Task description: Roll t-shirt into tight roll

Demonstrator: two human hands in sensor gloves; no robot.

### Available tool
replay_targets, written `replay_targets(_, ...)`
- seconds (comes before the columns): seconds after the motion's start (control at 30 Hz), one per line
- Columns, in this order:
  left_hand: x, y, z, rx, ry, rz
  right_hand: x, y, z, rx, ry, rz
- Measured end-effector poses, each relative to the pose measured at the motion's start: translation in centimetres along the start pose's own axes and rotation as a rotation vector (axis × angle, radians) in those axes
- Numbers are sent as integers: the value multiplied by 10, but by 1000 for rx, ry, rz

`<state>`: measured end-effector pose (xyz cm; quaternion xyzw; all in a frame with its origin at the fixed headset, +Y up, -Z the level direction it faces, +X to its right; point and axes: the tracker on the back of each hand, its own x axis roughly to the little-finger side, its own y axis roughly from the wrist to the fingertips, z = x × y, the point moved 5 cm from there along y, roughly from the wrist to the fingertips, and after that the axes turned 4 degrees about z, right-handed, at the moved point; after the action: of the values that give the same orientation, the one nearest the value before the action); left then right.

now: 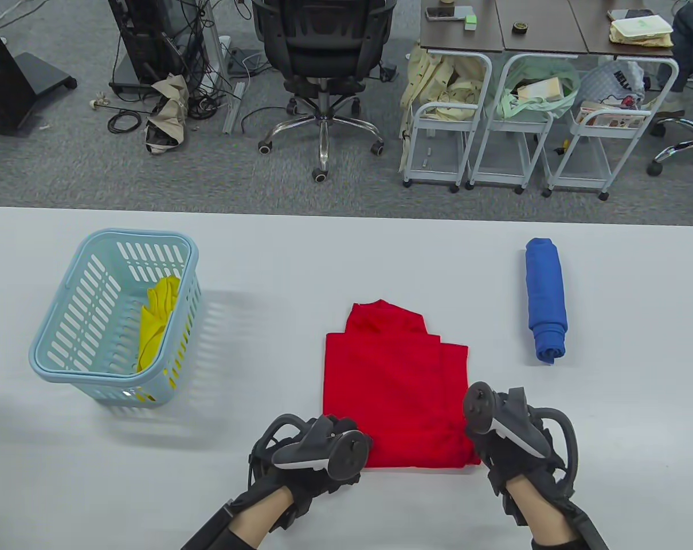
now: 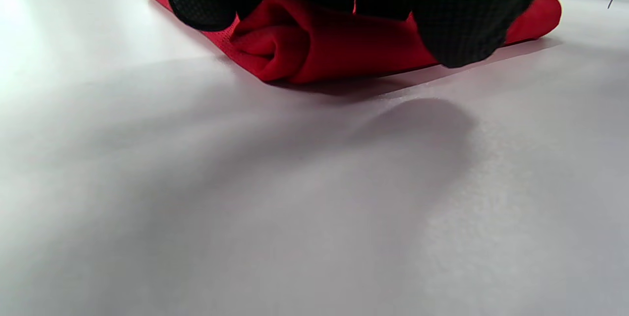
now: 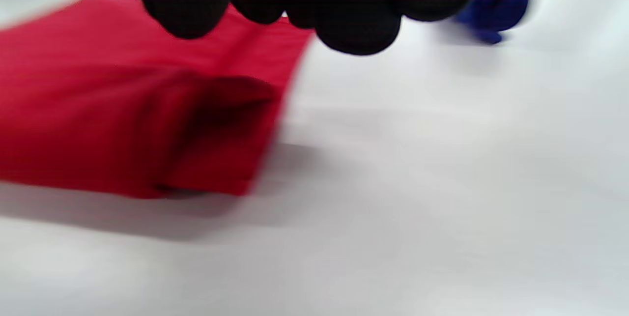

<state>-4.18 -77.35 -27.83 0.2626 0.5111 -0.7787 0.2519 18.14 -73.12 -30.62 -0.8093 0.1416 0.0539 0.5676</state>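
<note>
1. an office floor with a swivel chair [image 1: 322, 69] and rolling carts lies behind a white desk [image 1: 346, 258]. a pale blue basket [image 1: 114, 321] holding a yellow cloth [image 1: 157, 321] stands toward the desk's left edge, and a finished blue roll [image 1: 545, 299] lies toward the right edge.
2. the red t-shirt [image 1: 395, 384] lies near the middle of the desk's near edge, folded into a long panel. its collar end points to the far edge.
3. progress, as i judge it: the rolling has only begun. the left wrist view shows a first small turn of fabric at the near hem, and the table view shows nearly the whole panel flat beyond it.
4. the left hand [image 1: 317, 452] has its fingers curled over that starting roll at the near left corner of the shirt.
5. the right hand [image 1: 509, 438] sits at the near right corner. its view is blurred, so i cannot tell whether it pinches the cloth.
6. the fabric looks soft and fine-meshed, with stepped layers near the collar.
</note>
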Motion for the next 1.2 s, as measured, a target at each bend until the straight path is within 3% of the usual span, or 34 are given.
replay_targets(0.1, 2, 1, 0, 3, 3, -2, -24, 5, -17, -81, 126, 181)
replay_targets(0.2, -2, 1, 0, 1, 96, -8, -30, 14, -52, -242, -147, 106)
replay_targets(0.23, -2, 1, 1, 0, 126, -17, -33, 17, -54, -210, -206, 99)
replay_targets(0.37, 3, 2, 0, -6, 208, -72, -29, 19, -51, -202, -150, 87)
replay_targets(0.5, 9, 1, -11, -109, 184, -57, -19, 22, -38, -148, -37, 109)
replay_targets(0.53, 11, -3, -19, -163, 160, -43, -14, 22, -33, -150, 30, 107)
replay_targets(0.6, 18, -10, -24, -173, 8, -19, -5, 18, -33, -198, 136, 147)
replay_targets(0.7, 35, -11, -14, -112, -367, 7, 8, 13, -43, -298, 309, 120)
replay_targets(0.73, 39, -10, -11, -103, -405, -5, 11, 14, -45, -317, 299, 93)
replay_targets(0.77, 43, -8, -7, -97, -365, -38, 16, 16, -48, -314, 254, 36)
replay_targets(0.87, 47, -7, -15, -128, 129, -179, 18, 19, -47, -282, 231, -33)
replay_targets(0.93, 49, -12, -22, -125, 330, -257, 18, 16, -43, -253, 164, -69)
replay_targets(1.1, 37, -31, -43, -289, 68, -172, 19, 15, -41, -243, 138, -94)
replay_targets(1.2, 12, -23, -38, -271, 17, -18, 18, 15, -41, -240, 127, -92)
